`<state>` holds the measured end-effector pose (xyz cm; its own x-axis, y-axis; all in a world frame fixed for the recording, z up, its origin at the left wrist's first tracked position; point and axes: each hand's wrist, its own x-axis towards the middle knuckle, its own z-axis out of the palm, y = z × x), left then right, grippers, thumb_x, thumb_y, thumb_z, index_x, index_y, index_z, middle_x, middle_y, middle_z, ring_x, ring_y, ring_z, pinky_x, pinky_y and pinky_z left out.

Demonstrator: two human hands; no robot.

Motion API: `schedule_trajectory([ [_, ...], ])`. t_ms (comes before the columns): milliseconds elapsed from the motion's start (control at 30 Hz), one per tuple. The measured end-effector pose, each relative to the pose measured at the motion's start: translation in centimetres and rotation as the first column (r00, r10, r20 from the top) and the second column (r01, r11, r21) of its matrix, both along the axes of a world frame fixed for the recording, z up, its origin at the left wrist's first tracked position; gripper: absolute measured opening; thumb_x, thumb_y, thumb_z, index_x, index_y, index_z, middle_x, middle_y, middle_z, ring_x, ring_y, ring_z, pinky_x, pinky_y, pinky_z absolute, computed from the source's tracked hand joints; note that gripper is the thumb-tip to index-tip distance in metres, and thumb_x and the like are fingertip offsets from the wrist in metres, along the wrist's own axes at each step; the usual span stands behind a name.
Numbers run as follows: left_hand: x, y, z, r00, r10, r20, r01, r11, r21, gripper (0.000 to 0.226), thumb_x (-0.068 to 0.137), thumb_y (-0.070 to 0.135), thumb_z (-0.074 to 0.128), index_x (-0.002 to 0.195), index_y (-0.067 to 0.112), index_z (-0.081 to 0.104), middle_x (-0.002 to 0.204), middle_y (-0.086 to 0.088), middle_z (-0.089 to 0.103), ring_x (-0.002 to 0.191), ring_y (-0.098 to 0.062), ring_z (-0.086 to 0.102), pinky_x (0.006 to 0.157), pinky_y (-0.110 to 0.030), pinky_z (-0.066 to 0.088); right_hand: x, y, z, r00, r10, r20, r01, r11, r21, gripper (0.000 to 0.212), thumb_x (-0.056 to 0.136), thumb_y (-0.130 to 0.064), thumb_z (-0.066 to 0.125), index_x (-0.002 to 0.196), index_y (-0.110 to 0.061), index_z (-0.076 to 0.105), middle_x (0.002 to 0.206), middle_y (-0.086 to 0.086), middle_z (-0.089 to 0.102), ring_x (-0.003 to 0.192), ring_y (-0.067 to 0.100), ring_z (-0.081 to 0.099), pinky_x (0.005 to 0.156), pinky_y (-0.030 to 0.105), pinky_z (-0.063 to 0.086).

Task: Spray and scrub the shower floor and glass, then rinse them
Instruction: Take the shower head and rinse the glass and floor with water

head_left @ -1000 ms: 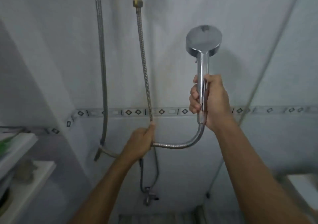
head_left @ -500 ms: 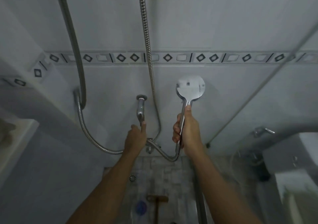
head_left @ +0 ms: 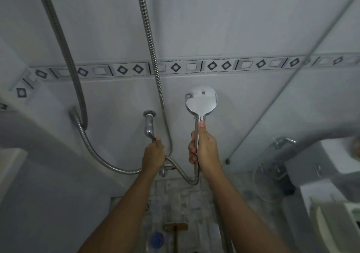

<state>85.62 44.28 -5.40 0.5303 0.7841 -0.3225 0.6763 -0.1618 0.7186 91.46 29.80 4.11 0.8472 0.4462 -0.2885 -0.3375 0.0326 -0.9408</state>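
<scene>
With right hand, grips shower head by its handle, disc upright near the tiled wall. With left hand, holds the chrome tap lever, above the shower floor.

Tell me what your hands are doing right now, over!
Right hand grips shower head handle, head up. Left hand grips tap lever. No water showing. Scrub brush lies on shower floor below.

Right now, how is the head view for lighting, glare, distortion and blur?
Head view: dim, flat grey light; the wide lens bows the tile border; glare whitens the shower head held in the right hand; the left hand on the tap lever is sharp, the shower floor soft.
</scene>
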Motion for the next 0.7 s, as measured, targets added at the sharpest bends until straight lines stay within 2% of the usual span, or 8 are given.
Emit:
schedule_trajectory([
  [67,-0.4,-0.1,0.3,0.998,-0.057,-0.039,0.057,0.998,0.003,0.074,0.104,0.056,0.018,0.109,0.006,0.072,0.112,-0.020,0.070,0.105,-0.037,0.065,0.096,-0.046,0.050,-0.4,-0.4,0.4,1.000,-0.014,0.017,0.014,1.000,0.006,0.059,0.096,-0.065,0.038,0.077,-0.011,0.048,0.050,0.006,0.035,0.039,0.016,0.029,0.040,0.021,0.029],
  [200,-1.0,-0.3,1.9,0.983,-0.156,-0.102,0.164,0.983,0.081,0.113,0.077,0.090,0.004,0.101,0.003,0.071,0.102,-0.018,0.072,0.095,-0.035,0.067,0.092,-0.045,0.053,-0.7,-2.0,1.8,0.994,-0.087,0.069,0.087,0.996,-0.004,0.058,0.096,-0.065,0.038,0.075,-0.011,0.047,0.051,0.007,0.035,0.040,0.016,0.031,0.040,0.022,0.031],
  [333,-0.7,-2.1,7.2,0.942,-0.301,-0.152,0.332,0.907,0.260,0.107,0.081,0.090,0.007,0.087,0.005,0.070,0.097,-0.019,0.070,0.095,-0.035,0.067,0.085,-0.040,0.052,-1.2,-5.0,5.4,0.963,-0.221,0.158,0.218,0.975,0.034,0.063,0.090,-0.072,0.039,0.077,-0.011,0.048,0.054,0.010,0.035,0.041,0.017,0.032,0.041,0.025,0.033],
  [433,-0.4,-4.2,12.1,0.850,-0.508,-0.141,0.519,0.760,0.392,0.105,0.067,0.101,0.006,0.053,0.009,0.054,0.063,-0.010,0.062,0.068,-0.028,0.064,0.066,-0.034,0.049,-1.6,-7.9,9.5,0.919,-0.312,0.242,0.308,0.950,0.053,0.060,0.093,-0.068,0.038,0.080,-0.011,0.050,0.053,0.008,0.036,0.041,0.016,0.033,0.040,0.024,0.032],
  [500,-0.2,-6.1,15.6,0.757,-0.639,-0.136,0.616,0.629,0.474,0.097,0.067,0.101,0.014,0.043,0.013,0.044,0.046,-0.003,0.052,0.050,-0.023,0.057,0.056,-0.030,0.043,-1.8,-10.2,12.7,0.876,-0.387,0.288,0.383,0.921,0.073,0.059,0.094,-0.067,0.037,0.081,-0.012,0.051,0.051,0.005,0.037,0.039,0.015,0.033,0.038,0.023,0.031],
  [567,-0.5,-8.7,19.9,0.671,-0.735,-0.095,0.651,0.524,0.550,0.085,0.069,0.098,0.034,0.044,0.017,0.040,0.041,-0.001,0.041,0.043,-0.020,0.048,0.050,-0.030,0.036,-2.5,-13.2,16.4,0.794,-0.498,0.348,0.487,0.864,0.126,0.059,0.096,-0.066,0.037,0.079,-0.011,0.049,0.049,0.003,0.037,0.038,0.015,0.032,0.038,0.022,0.031],
  [633,-0.6,-10.0,22.6,0.649,-0.760,-0.028,0.614,0.502,0.609,0.081,0.071,0.089,0.053,0.044,0.014,0.043,0.041,-0.004,0.040,0.046,-0.022,0.052,0.052,-0.032,0.041,-2.9,-14.9,19.4,0.737,-0.568,0.366,0.543,0.821,0.179,0.059,0.096,-0.067,0.037,0.077,-0.012,0.047,0.050,0.005,0.035,0.038,0.015,0.031,0.040,0.023,0.029],
  [700,-1.0,-11.8,25.6,0.622,-0.782,0.037,0.569,0.484,0.665,0.079,0.074,0.080,0.063,0.044,0.009,0.041,0.039,-0.005,0.035,0.047,-0.026,0.050,0.054,-0.035,0.045,-4.2,-17.0,22.1,0.694,-0.613,0.377,0.575,0.787,0.224,0.058,0.096,-0.067,0.036,0.077,-0.013,0.045,0.050,0.005,0.033,0.039,0.014,0.029,0.040,0.023,0.028],
])
